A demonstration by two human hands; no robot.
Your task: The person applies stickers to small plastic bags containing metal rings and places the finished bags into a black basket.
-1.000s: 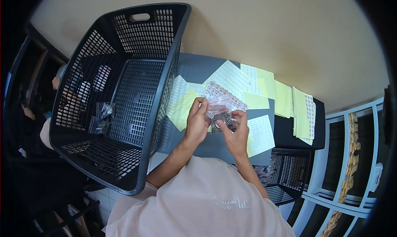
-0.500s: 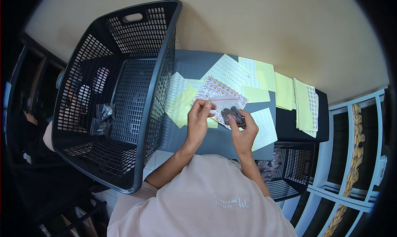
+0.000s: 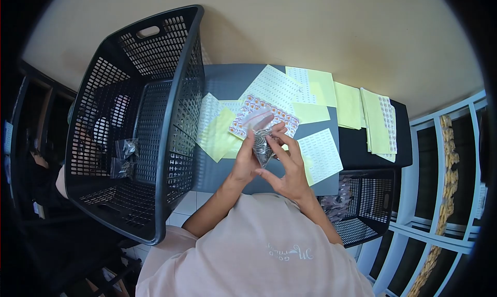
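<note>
A small clear zip bag (image 3: 263, 145) with dark coiled pieces inside hangs tilted over the table, its reddish seal strip at the top. My left hand (image 3: 245, 161) holds the bag along its left side, thumb at the edge. On the right side, my right hand (image 3: 289, 167) touches the bag with its fingertips, fingers spread and slightly bent. Beneath the bag lies a sheet of orange and purple round stickers (image 3: 279, 116). White printed label sheets (image 3: 269, 87) and yellow sheets (image 3: 220, 136) are spread around it.
A large black perforated basket (image 3: 178, 116) stands at the left, with two small filled bags (image 3: 123, 167) inside. Stacked yellow sheets (image 3: 375, 121) lie at the right. A lower black basket (image 3: 370, 206) at the right holds several filled bags (image 3: 336, 198). Another person's arm shows at far left.
The bag has turned more upright and shifted left. My left hand has moved from its top to its side, and my right fingers have spread. The whole view has shifted slightly.
</note>
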